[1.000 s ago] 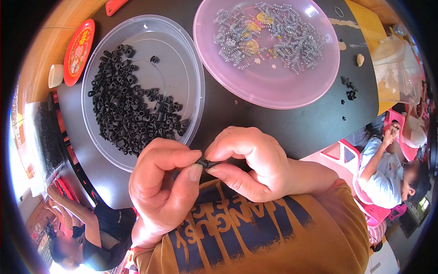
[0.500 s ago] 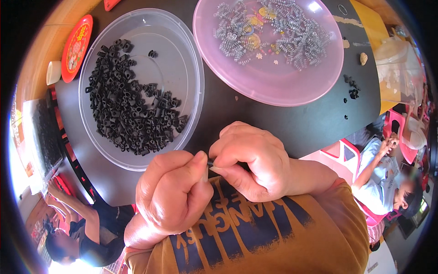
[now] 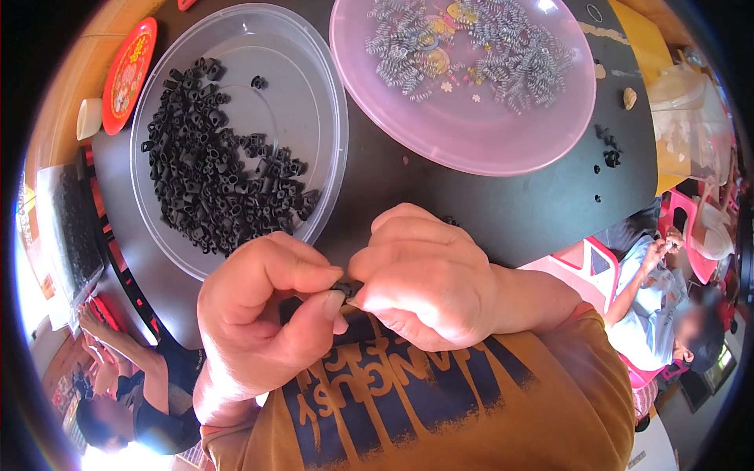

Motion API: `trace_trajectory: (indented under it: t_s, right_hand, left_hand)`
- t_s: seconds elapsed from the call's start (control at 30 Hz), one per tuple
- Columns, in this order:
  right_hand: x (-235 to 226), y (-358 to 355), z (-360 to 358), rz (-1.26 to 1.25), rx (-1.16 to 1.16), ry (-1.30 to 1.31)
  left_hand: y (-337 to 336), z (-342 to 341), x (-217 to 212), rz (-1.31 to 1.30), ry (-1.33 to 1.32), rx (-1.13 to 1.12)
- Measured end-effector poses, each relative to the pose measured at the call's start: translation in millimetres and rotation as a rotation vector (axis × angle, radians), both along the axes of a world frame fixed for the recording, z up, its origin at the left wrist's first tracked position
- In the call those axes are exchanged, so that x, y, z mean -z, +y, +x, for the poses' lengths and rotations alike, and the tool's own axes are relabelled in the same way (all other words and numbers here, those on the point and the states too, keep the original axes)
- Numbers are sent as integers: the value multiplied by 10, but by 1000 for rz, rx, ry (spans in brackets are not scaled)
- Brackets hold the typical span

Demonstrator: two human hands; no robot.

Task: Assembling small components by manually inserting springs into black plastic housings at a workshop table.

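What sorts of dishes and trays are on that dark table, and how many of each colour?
Clear round tub holding small black parts: 1
Pink round tray holding metal springs: 1
Red oval dish at the table's far left: 1
Total: 3

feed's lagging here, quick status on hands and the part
Left hand and right hand both pinched on one small black part at the table edge. Clear tub of black parts beyond. Pink dish of springs behind. Nothing in the way.
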State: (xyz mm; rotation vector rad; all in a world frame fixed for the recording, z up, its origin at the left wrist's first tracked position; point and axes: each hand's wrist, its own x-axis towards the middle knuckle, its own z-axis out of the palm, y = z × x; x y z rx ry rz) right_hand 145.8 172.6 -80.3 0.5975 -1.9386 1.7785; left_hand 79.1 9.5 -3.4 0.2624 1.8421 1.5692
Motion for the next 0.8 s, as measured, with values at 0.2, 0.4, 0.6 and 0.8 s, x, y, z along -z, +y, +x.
trace_trajectory:
  t_s: [0.2, 0.4, 0.6, 0.8]
  right_hand:
    - [46, -38, 23, 91, 101, 58]
    - [49, -1, 23, 27, 31, 25]
    - [68, -35, 8, -21, 43, 18]
    - [-39, -15, 22, -103, 118, -238]
  left_hand:
    - [-10, -150, 65, -104, 720, 409]
    - [0, -167, 58, -87, 873, 478]
    - [-3, -70, 138, -8, 864, 380]
    - [45, 13, 182, -67, 1027, 333]
